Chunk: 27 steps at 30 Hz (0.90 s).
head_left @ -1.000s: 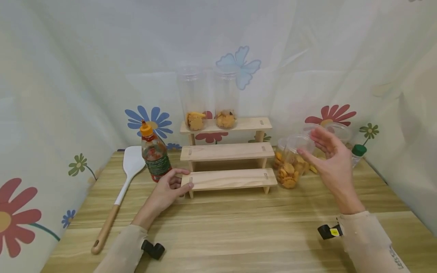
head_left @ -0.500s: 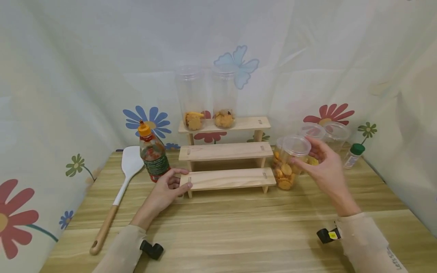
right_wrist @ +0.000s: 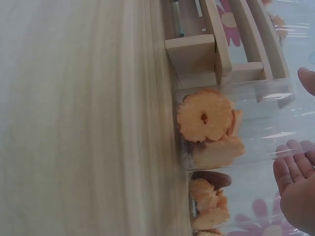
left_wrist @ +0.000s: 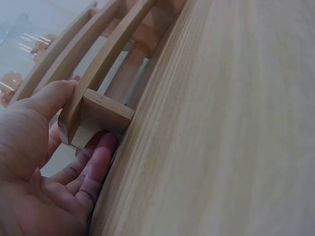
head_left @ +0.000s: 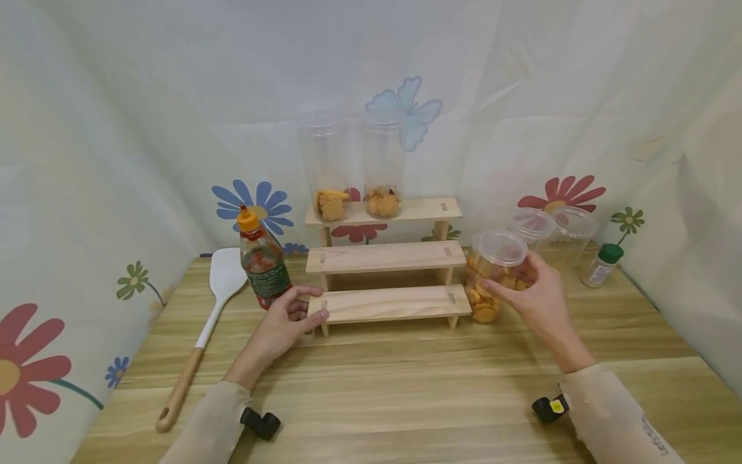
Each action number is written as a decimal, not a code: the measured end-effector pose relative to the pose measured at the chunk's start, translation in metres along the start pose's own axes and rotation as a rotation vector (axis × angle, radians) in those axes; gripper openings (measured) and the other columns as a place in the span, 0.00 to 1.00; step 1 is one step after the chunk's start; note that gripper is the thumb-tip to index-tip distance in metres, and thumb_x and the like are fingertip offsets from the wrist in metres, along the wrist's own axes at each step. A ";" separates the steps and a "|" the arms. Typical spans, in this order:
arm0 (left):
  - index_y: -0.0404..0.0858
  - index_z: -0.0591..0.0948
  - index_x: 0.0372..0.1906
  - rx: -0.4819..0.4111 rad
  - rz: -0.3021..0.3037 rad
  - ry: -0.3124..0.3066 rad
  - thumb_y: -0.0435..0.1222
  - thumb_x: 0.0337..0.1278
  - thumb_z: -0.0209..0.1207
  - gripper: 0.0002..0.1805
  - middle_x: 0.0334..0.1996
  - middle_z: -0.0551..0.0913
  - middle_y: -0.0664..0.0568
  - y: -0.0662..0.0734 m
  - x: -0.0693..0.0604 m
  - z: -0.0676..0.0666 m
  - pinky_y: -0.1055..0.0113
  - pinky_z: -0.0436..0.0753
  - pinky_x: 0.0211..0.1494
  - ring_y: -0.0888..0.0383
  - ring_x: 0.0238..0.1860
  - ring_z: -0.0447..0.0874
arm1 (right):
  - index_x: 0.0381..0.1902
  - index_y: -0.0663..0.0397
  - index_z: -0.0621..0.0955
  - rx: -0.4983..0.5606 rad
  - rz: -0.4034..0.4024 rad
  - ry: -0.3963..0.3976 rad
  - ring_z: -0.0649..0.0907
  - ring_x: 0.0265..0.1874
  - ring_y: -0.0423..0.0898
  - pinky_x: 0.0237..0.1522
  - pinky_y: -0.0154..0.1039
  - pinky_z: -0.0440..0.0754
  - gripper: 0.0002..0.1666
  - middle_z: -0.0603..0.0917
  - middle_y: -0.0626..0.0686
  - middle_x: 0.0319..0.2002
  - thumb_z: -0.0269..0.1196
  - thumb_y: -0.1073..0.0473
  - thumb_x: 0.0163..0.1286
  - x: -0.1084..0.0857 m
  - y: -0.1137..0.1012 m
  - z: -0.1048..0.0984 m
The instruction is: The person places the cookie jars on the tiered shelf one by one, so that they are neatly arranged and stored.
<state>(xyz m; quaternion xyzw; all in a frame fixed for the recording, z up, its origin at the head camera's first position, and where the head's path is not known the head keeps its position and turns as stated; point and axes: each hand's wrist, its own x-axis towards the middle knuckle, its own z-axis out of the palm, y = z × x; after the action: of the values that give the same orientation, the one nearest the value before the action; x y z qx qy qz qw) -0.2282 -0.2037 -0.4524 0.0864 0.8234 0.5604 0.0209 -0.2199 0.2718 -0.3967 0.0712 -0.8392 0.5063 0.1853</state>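
Observation:
A three-step wooden display shelf (head_left: 394, 304) stands in the middle of the table. My left hand (head_left: 279, 327) holds the left end of its lowest step; in the left wrist view the thumb lies on the board and the fingers (left_wrist: 96, 174) are by the end leg. Just right of the shelf stands a clear lidded jar (head_left: 497, 265) with orange-brown cookies at its bottom. My right hand (head_left: 539, 301) is round this jar, thumb in front and fingers at its right side. The right wrist view shows the upright jar (right_wrist: 258, 125) on the table, close beside the shelf leg.
Two tall clear jars, a left one (head_left: 324, 161) and a right one (head_left: 384, 161), stand on the top step with cookies inside. More clear jars (head_left: 574, 235) are behind my right hand, near a green-capped shaker (head_left: 603, 265). Left are a sauce bottle (head_left: 263, 267) and a white spatula (head_left: 209, 328).
My right hand has moved down and left from beside the jar's lid to its body. The jar has stayed in about the same place, and my left hand has not moved.

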 end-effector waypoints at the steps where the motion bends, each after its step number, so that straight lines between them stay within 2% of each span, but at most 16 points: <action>1: 0.41 0.81 0.71 0.000 0.003 0.002 0.44 0.74 0.75 0.28 0.39 0.82 0.45 0.000 0.000 0.000 0.66 0.78 0.40 0.52 0.38 0.77 | 0.76 0.56 0.78 0.008 0.005 -0.011 0.85 0.54 0.35 0.57 0.24 0.77 0.43 0.88 0.60 0.63 0.84 0.55 0.68 0.000 0.001 0.000; 4: 0.40 0.81 0.71 0.001 0.007 0.006 0.43 0.74 0.75 0.28 0.38 0.81 0.46 -0.001 0.000 0.000 0.66 0.77 0.39 0.53 0.37 0.76 | 0.77 0.56 0.77 0.015 0.025 -0.053 0.86 0.60 0.43 0.59 0.25 0.78 0.43 0.87 0.63 0.64 0.83 0.56 0.69 0.001 0.006 0.001; 8: 0.41 0.80 0.71 0.005 0.001 0.006 0.44 0.74 0.75 0.28 0.38 0.81 0.45 -0.001 0.000 -0.001 0.66 0.76 0.38 0.54 0.37 0.76 | 0.79 0.57 0.74 0.009 0.051 -0.102 0.84 0.67 0.59 0.60 0.28 0.79 0.44 0.86 0.66 0.65 0.81 0.56 0.71 0.002 0.012 0.001; 10: 0.41 0.80 0.71 0.007 -0.003 0.004 0.44 0.74 0.75 0.28 0.39 0.83 0.44 -0.001 0.000 -0.001 0.66 0.77 0.39 0.54 0.37 0.77 | 0.80 0.58 0.73 0.009 0.059 -0.121 0.83 0.68 0.63 0.60 0.29 0.79 0.45 0.85 0.67 0.67 0.81 0.55 0.71 0.002 0.014 0.001; 15: 0.41 0.80 0.71 0.002 -0.004 -0.002 0.44 0.74 0.74 0.28 0.42 0.87 0.43 0.000 -0.001 -0.001 0.66 0.78 0.39 0.53 0.38 0.80 | 0.79 0.60 0.73 0.010 0.081 -0.147 0.82 0.70 0.64 0.60 0.28 0.80 0.47 0.84 0.67 0.69 0.82 0.54 0.70 0.002 0.016 0.001; 21: 0.41 0.80 0.72 0.001 0.002 -0.005 0.44 0.74 0.74 0.28 0.39 0.83 0.43 0.001 -0.001 0.000 0.66 0.76 0.38 0.54 0.36 0.78 | 0.77 0.63 0.75 0.009 0.074 -0.146 0.83 0.69 0.64 0.60 0.26 0.80 0.45 0.85 0.67 0.68 0.82 0.55 0.70 0.001 0.018 0.002; 27: 0.41 0.80 0.71 0.007 -0.001 -0.006 0.44 0.75 0.74 0.28 0.39 0.82 0.44 0.002 -0.001 0.001 0.66 0.76 0.39 0.53 0.36 0.77 | 0.75 0.64 0.76 -0.019 0.072 -0.147 0.84 0.67 0.64 0.63 0.33 0.82 0.43 0.86 0.67 0.66 0.83 0.55 0.69 0.000 0.012 -0.001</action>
<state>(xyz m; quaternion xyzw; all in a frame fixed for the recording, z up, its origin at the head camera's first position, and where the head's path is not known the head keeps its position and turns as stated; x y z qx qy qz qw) -0.2264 -0.2027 -0.4510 0.0881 0.8254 0.5572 0.0234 -0.2230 0.2782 -0.4060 0.0763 -0.8574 0.4980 0.1054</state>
